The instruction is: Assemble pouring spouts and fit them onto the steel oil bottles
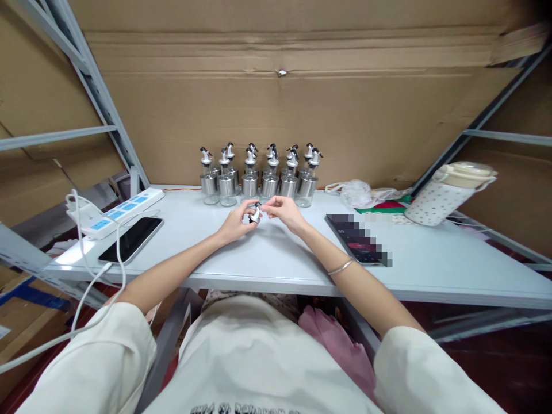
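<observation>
Above the middle of the white table, my left hand (236,223) holds a small white and black pour spout (255,214), its fingers curled around it. My right hand (283,211) is closed in a pinch at the black tip of that spout. Just beyond both hands stand several glass and metal oil bottles (250,185) in two rows, each topped with a similar spout. Those bottles are upright and apart from my hands. My fingers partly hide the spout's lower end.
A power strip (125,213) with white cables and a phone (131,240) lie at the left. On the right are another phone (356,238), a crumpled plastic bag (356,194) and a dotted tumbler (446,195). A cardboard wall (267,109) closes off the back.
</observation>
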A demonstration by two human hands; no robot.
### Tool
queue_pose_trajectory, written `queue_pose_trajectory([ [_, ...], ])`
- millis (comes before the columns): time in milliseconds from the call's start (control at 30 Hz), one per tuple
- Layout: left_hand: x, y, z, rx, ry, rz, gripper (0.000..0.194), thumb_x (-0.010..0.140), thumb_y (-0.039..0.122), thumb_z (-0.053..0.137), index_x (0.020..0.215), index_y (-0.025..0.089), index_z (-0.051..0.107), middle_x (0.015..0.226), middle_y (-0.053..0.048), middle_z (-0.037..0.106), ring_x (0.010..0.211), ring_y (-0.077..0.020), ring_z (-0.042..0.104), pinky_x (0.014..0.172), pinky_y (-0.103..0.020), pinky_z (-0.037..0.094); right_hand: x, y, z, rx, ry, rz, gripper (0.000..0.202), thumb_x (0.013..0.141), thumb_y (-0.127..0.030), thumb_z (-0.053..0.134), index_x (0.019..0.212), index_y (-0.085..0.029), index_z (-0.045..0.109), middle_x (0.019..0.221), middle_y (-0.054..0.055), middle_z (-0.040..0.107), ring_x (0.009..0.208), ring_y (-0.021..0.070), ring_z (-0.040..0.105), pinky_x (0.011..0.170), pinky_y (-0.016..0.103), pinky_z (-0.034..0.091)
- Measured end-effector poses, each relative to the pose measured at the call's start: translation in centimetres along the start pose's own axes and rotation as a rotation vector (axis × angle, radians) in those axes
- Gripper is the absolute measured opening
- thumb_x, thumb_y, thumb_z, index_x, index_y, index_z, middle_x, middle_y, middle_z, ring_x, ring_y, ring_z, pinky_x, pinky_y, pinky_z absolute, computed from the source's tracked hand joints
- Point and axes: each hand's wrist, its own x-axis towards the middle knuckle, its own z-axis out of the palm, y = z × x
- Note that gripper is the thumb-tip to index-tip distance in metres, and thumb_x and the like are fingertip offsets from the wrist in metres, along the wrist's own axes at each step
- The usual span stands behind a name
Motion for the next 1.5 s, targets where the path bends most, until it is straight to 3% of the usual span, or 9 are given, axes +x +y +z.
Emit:
queue_pose_trajectory([
  [267, 0.25, -0.36, -0.24, 0.070, 0.071, 0.017, 0.051, 0.070, 0.018, 0.057, 0.121, 0.016, 0.050, 0.093, -0.003, 0.069, 0.084, -0.0150, 0.061, 0.068, -0.024, 0.039, -0.04, -0.20, 0.19, 0.047, -0.055, -0.011, 0.033, 0.051, -0.035, 0.081, 0.070, -0.015, 0.063, 0.064, 0.002, 0.068, 0.059, 0.0105, 0.058, 0.059, 0.025, 0.049],
  [533, 0.19, -0.14, -0.17, 0.042, 0.043, 0.023, 0.057, 0.070, 0.017, 0.057, 0.126, 0.016, 0.043, 0.089, -0.002, 0.071, 0.081, -0.0141, 0.061, 0.065, -0.023, 0.037, 0.21, -0.21, 0.00, -0.007, 0.063, -0.069, 0.026, 0.052, -0.030, 0.077, 0.070, -0.014, 0.068, 0.061, 0.002, 0.066, 0.053, 0.0091, 0.052, 0.049, 0.023, 0.041],
  [833, 0.34, -0.26, -0.35, 0.025, 0.067, -0.003, 0.050, 0.070, 0.021, 0.061, 0.118, 0.016, 0.049, 0.091, -0.003, 0.071, 0.082, -0.0146, 0.062, 0.068, -0.025, 0.039, -0.02, -0.33, 0.05, -0.038, -0.018, -0.099, 0.026, 0.052, -0.032, 0.077, 0.069, -0.014, 0.067, 0.057, 0.001, 0.064, 0.049, 0.0086, 0.050, 0.050, 0.025, 0.043],
  [1067, 0.34, 0.05, -0.42, 0.025, 0.065, -0.012, 0.058, 0.070, 0.018, 0.060, 0.125, 0.016, 0.043, 0.089, -0.002, 0.071, 0.082, -0.0138, 0.062, 0.069, -0.024, 0.040, 0.23, -0.03, 0.16, -0.028, 0.058, -0.137, 0.031, 0.051, -0.037, 0.078, 0.069, -0.015, 0.067, 0.061, 0.002, 0.065, 0.053, 0.0110, 0.054, 0.055, 0.028, 0.047],
  [1500, 0.30, -0.18, -0.28, 0.003, 0.070, -0.014, 0.046, 0.070, 0.020, 0.063, 0.113, 0.016, 0.047, 0.091, -0.004, 0.071, 0.082, -0.0142, 0.063, 0.068, -0.024, 0.040, -0.11, -0.30, 0.27, -0.033, -0.009, -0.121, 0.027, 0.052, -0.034, 0.077, 0.069, -0.014, 0.069, 0.060, 0.002, 0.066, 0.055, 0.0116, 0.056, 0.056, 0.027, 0.048],
])
